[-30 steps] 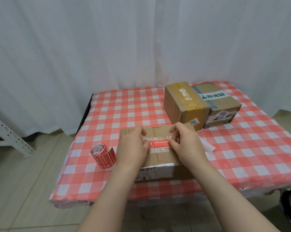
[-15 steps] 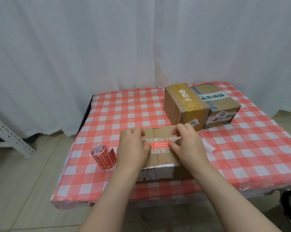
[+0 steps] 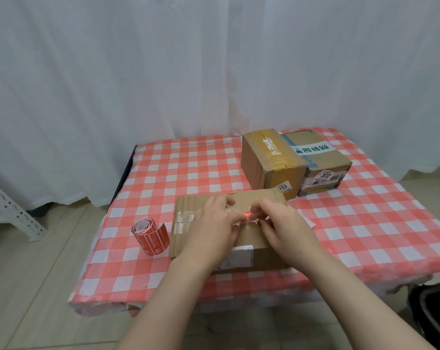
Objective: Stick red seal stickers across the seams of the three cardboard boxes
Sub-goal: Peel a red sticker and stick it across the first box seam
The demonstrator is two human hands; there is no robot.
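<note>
Currently on box one of three: the near box (image 3: pixel 188 203) sits at the front-middle of the checked table (image 3: pixel 178 168), and the red seal sticker (image 3: pixel 246 215) is on its top over the taped seam, only a sliver showing between the hands. Left hand (image 3: pixel 213 224) lies fairly flat, fingers pressing the sticker's left part. Right hand (image 3: pixel 285 224) has its fingers curled over the right end; pinching or rubbing, can't tell, it's blurred. Step looks like smoothing the sticker down. Next move probably calls for peeling a fresh one from the sticker roll (image 3: pixel 150 234), just left of the box, for the yellow-taped box (image 3: pixel 272 160) or the green-label box (image 3: pixel 320 157) at the back right, neither showing red. Versus half a second ago: the hands were apart with most of the sticker visible; now they've closed in over it.
</note>
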